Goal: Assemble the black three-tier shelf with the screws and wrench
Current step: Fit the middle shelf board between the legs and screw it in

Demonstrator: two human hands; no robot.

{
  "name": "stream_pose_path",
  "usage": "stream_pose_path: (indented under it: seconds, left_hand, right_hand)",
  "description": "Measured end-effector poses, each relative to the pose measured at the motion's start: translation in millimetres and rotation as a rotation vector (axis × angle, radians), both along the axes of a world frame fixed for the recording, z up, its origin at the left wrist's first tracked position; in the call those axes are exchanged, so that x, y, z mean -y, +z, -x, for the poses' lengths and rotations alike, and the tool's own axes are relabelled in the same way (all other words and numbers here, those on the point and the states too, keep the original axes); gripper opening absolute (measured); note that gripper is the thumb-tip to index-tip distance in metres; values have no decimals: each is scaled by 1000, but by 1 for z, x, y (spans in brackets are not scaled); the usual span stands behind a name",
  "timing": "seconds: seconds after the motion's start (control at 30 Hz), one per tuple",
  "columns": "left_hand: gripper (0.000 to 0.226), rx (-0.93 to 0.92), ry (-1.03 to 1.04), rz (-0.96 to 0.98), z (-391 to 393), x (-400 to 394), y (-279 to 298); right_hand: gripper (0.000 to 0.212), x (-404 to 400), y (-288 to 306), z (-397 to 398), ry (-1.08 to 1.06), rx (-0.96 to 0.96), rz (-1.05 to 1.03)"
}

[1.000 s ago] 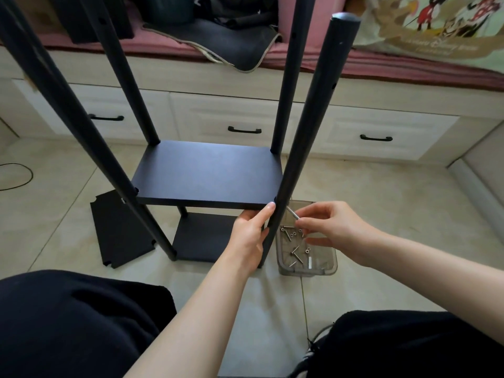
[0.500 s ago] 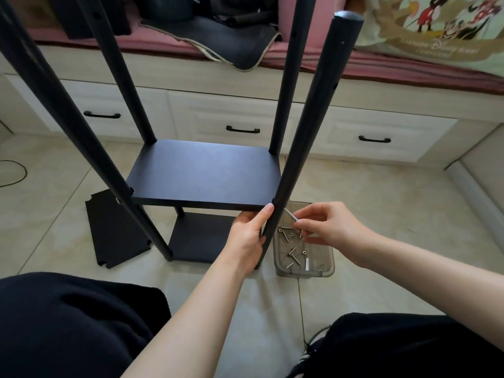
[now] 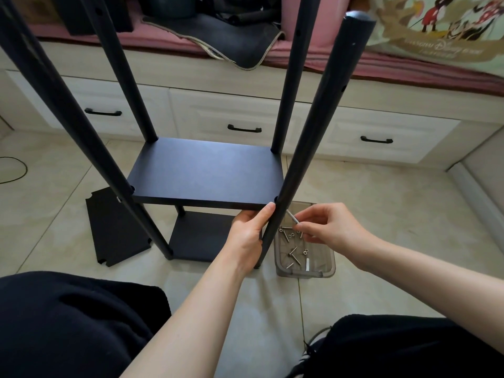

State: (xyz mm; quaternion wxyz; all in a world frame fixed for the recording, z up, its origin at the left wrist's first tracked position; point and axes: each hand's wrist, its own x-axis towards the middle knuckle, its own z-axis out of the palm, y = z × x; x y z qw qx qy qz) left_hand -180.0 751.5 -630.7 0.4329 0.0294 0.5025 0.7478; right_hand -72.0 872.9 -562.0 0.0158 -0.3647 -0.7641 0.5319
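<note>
Black three-tier shelf [image 3: 207, 173] standing on the tiled floor, left hand [image 3: 249, 236] curled around its near right post [image 3: 308, 148] under the middle board, right hand [image 3: 327, 223] pinching a silver wrench [image 3: 292, 216] against that post, clear tray [image 3: 327, 264] of screws [image 3: 293, 253] beside it, loose black board [image 3: 114, 227] lying at left

Pretty tight around the near-right post [image 3: 305, 156]: the left hand [image 3: 246, 238] is wrapped on it just under the middle shelf board [image 3: 207, 173], and the clear screw tray [image 3: 305, 257] sits right beside its foot. The right hand [image 3: 331, 227] with the wrench [image 3: 291, 216] hovers over that tray. A loose shelf panel [image 3: 114, 227] lies flat on the floor [image 3: 395, 200], which is open tile to the right.
</note>
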Motion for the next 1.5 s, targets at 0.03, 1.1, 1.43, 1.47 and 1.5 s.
stream_pose_path:
  seconds: [0.03,1.1,1.43,1.47,1.5]
  left_hand:
    - [13,0,2,3,0,0,0]
    - [12,85,100,3,-4,-9,0]
    - [23,95,122,-6,-4,-10,-2]
    - [22,97,124,-6,-4,-10,-2]
    - [22,97,128,-3,-4,-10,-2]
  right_hand:
    - [12,-1,0,0,4,3,-7]
    - [26,-1,-4,9,70,-100,-237]
    - [9,-3,-4,9,52,-162,-176]
    - [9,-3,-4,9,65,-166,-194]
    - [9,-3,-4,9,78,-166,-215]
